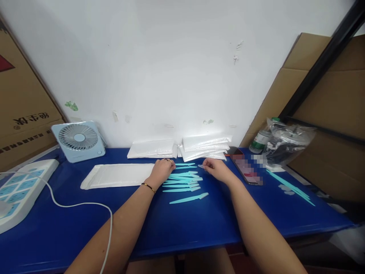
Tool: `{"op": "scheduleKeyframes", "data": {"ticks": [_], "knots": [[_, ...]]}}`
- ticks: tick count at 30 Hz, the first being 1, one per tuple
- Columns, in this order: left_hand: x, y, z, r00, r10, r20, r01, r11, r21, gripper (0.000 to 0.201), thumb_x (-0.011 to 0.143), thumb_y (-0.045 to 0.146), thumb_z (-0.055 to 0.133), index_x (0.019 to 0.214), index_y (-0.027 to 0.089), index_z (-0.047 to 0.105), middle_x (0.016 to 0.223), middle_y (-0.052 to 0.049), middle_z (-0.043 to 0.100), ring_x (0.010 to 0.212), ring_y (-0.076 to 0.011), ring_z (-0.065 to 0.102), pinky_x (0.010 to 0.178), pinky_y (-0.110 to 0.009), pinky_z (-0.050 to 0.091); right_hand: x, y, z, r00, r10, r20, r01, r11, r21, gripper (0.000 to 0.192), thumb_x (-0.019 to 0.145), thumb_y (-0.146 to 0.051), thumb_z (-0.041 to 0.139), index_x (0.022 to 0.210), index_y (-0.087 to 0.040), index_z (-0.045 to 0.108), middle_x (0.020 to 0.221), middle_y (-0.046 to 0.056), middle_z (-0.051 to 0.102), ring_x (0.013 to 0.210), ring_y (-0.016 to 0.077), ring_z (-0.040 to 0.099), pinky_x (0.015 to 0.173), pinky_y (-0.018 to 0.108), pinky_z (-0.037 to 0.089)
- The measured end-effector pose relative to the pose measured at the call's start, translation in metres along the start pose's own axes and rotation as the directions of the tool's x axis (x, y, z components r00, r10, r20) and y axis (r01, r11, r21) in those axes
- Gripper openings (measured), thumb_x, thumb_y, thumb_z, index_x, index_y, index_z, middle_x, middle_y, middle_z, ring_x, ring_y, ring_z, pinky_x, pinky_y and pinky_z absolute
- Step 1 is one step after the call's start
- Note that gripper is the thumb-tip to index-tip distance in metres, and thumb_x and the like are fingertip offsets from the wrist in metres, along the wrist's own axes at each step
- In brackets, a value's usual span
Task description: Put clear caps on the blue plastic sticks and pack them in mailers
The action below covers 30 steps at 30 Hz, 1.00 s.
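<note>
My left hand is closed at the handle ends of the farthest turquoise eyebrow razors, its fingertips pinching one of them. Facing it, my right hand pinches a small clear plastic cap, just off the razors' blade ends. Nearer to me, several more turquoise eyebrow razors lie side by side, blade ends to the right. One single razor rests apart at the front of the row. Left of my left hand, a flat white padded mailer lies on the blue table.
White mailers are stacked in two piles, a left pile and a right pile, against the wall. A phone, bottle, plastic bag and loose razors are right. A fan and power strip stand left; a white cable crosses my left forearm.
</note>
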<state>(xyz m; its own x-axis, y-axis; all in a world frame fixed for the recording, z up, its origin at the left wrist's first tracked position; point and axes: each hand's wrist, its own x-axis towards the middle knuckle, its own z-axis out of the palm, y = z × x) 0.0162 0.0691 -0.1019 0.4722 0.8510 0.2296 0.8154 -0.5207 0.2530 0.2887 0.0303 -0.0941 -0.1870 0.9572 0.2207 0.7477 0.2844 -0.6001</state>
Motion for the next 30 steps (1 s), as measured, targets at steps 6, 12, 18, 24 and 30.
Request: {"op": "scheduleKeyframes", "data": {"ticks": [6, 12, 18, 24, 30], "knots": [[-0.001, -0.004, -0.001, 1.000, -0.027, -0.001, 0.027, 0.999, -0.047, 0.023, 0.088, 0.030, 0.042, 0.084, 0.021, 0.063, 0.087, -0.003, 0.067, 0.084, -0.0185, 0.060, 0.077, -0.029, 0.040, 0.007, -0.002, 0.004, 0.982, 0.175, -0.071, -0.128, 0.894, 0.430, 0.029, 0.069, -0.041, 0.067, 0.084, -0.016, 0.065, 0.063, 0.001, 0.062, 0.056, 0.0141, 0.058, 0.056, 0.027, 0.047], [-0.001, -0.004, -0.003, 0.999, -0.053, 0.009, 0.053, 0.990, -0.134, 0.024, 0.088, 0.031, 0.040, 0.083, 0.022, 0.062, 0.080, -0.001, 0.066, 0.079, -0.0173, 0.061, 0.070, -0.027, 0.041, 0.007, -0.012, 0.008, 0.964, 0.253, -0.081, -0.115, 0.671, 0.732, 0.032, 0.065, -0.043, 0.071, 0.077, -0.016, 0.059, 0.069, 0.003, 0.065, 0.055, 0.0123, 0.060, 0.053, 0.024, 0.047], [0.000, -0.001, -0.002, 0.999, -0.045, 0.009, 0.046, 0.982, -0.185, 0.026, 0.087, 0.033, 0.040, 0.084, 0.022, 0.063, 0.078, -0.001, 0.065, 0.078, -0.0168, 0.061, 0.067, -0.025, 0.042, 0.007, -0.016, 0.009, 0.979, 0.198, -0.054, -0.099, 0.686, 0.721, 0.025, 0.068, -0.038, 0.066, 0.077, -0.017, 0.057, 0.069, 0.002, 0.065, 0.056, 0.0119, 0.060, 0.052, 0.022, 0.044], [-0.001, 0.001, -0.005, 1.000, -0.021, 0.000, 0.020, 0.982, -0.189, 0.024, 0.087, 0.033, 0.041, 0.083, 0.023, 0.062, 0.078, 0.000, 0.066, 0.076, -0.0165, 0.060, 0.068, -0.026, 0.043, 0.006, -0.022, 0.012, 0.988, 0.155, -0.019, -0.098, 0.711, 0.696, 0.025, 0.068, -0.038, 0.067, 0.077, -0.017, 0.059, 0.068, 0.001, 0.065, 0.055, 0.0111, 0.059, 0.051, 0.022, 0.043], [-0.002, 0.002, -0.008, 0.999, 0.025, -0.033, -0.030, 0.991, -0.130, 0.026, 0.088, 0.034, 0.042, 0.087, 0.022, 0.065, 0.088, -0.002, 0.067, 0.087, -0.0187, 0.059, 0.080, -0.029, 0.043, 0.006, -0.008, -0.002, 0.989, 0.135, -0.062, -0.093, 0.888, 0.451, 0.027, 0.075, -0.042, 0.059, 0.082, -0.017, 0.065, 0.069, 0.003, 0.065, 0.058, 0.0138, 0.058, 0.056, 0.026, 0.045]]}}
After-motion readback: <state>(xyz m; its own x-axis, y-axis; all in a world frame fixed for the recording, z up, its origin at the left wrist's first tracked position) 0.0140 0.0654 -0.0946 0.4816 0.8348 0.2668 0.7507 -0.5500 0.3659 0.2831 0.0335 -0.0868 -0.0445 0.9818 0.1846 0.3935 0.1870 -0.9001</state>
